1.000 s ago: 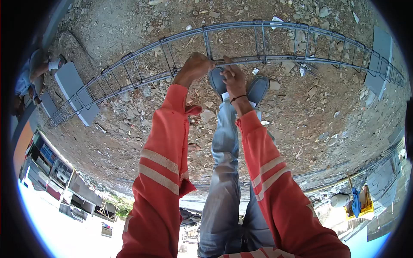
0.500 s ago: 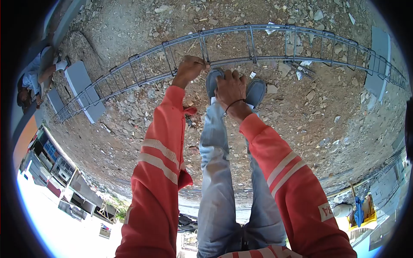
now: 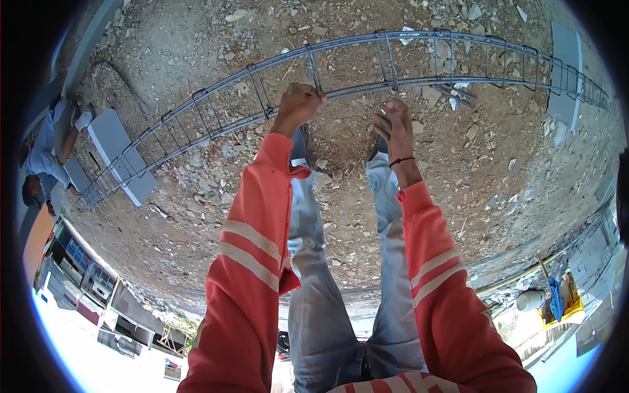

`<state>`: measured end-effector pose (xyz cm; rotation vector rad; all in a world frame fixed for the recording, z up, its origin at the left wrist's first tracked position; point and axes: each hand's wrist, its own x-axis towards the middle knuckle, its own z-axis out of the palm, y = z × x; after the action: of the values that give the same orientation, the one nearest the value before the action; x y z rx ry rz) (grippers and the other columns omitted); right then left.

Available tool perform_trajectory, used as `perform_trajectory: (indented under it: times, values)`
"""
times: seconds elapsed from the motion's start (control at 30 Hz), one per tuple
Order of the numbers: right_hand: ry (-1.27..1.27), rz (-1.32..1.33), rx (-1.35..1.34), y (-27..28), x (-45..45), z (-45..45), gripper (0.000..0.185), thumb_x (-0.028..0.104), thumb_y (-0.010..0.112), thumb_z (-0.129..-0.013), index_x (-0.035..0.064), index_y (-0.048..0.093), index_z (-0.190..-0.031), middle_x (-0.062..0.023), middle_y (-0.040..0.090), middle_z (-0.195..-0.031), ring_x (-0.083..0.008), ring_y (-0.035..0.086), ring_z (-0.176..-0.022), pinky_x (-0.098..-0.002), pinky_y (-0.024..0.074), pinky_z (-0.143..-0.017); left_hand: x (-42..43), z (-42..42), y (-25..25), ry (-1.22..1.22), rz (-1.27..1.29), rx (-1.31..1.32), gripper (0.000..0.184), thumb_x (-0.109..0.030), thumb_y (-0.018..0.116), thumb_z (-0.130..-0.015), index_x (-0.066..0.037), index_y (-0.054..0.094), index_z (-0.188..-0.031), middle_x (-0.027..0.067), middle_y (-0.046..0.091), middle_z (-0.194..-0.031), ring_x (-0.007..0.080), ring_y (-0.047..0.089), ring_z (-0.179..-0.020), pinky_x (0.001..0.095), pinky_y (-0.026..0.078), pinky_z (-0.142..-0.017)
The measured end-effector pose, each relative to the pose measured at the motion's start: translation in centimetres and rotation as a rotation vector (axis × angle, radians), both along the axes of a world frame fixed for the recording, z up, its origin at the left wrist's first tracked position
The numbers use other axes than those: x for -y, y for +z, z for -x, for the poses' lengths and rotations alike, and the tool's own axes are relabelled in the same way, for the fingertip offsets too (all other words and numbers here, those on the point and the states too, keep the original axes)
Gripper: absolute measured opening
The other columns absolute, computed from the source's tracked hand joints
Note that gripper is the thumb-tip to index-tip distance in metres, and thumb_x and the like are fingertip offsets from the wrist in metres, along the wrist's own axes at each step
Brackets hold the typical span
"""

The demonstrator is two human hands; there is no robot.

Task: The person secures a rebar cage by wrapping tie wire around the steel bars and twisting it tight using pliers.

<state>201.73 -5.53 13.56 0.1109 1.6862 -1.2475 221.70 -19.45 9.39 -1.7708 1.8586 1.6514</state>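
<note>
A long steel rebar cage (image 3: 357, 88) with rectangular ties curves across the upper view. My left hand (image 3: 300, 106) is closed on its near bars, beside one of the ties. Its fingertips and the spot they grip are partly hidden. My right hand (image 3: 397, 130), with a dark band at the wrist, is to the right and just below the cage, apart from it. Its fingers are bent and drawn together; anything between them is too small to make out. Both my feet are below the cage, largely hidden by my hands and trouser legs.
Grey slabs (image 3: 122, 156) lie under the cage's left end, and another grey slab (image 3: 565, 75) under its right end. Another person (image 3: 49, 154) is low at the far left. Stony ground (image 3: 472, 190) surrounds my legs. A yellow container (image 3: 569, 312) stands at the lower right.
My right hand has moved right, away from my left hand. My left hand remains at the cage. My feet and legs are now farther apart. The person at the left has shifted position.
</note>
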Motion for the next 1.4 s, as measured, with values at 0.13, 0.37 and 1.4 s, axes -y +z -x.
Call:
perform_trajectory:
  times: [0.13,0.37,1.4]
  values:
    - [-0.051,0.141,0.066,-2.5,2.0,-3.0,0.024,0.024,0.064,-0.093,0.0092,0.061,-0.111,-0.0078,0.07,-0.098,-0.0121,0.06,-0.055,-0.0247,0.0431,-0.047,0.7,0.2,0.8,-0.023,-0.087,0.06,0.029,-0.034,0.075,-0.08,-0.006,0.076,-0.087,0.0218,0.07,-0.096,0.0375,0.068,-0.092,0.0425,0.052,-0.084]
    - [0.474,-0.141,0.301,-2.1,2.9,-2.9,0.015,0.017,0.066,-0.084,0.0096,0.076,-0.093,-0.0012,0.065,-0.072,-0.0069,0.045,-0.05,-0.0244,0.0328,-0.043,0.5,0.6,1.1,-0.015,-0.091,0.098,0.031,-0.034,0.075,-0.081,-0.005,0.076,-0.089,0.0224,0.07,-0.097,0.0379,0.067,-0.095,0.0426,0.052,-0.085]
    - [0.777,0.511,-0.951,2.3,8.9,-3.7,0.015,0.006,0.064,-0.082,0.0016,0.069,-0.096,-0.0067,0.059,-0.076,-0.0196,0.058,-0.066,-0.0328,0.0456,-0.062,0.9,0.7,1.4,0.002,-0.057,0.025,0.02,-0.026,0.068,-0.083,-0.009,0.078,-0.085,0.0151,0.073,-0.086,0.0297,0.069,-0.08,0.0387,0.053,-0.076]
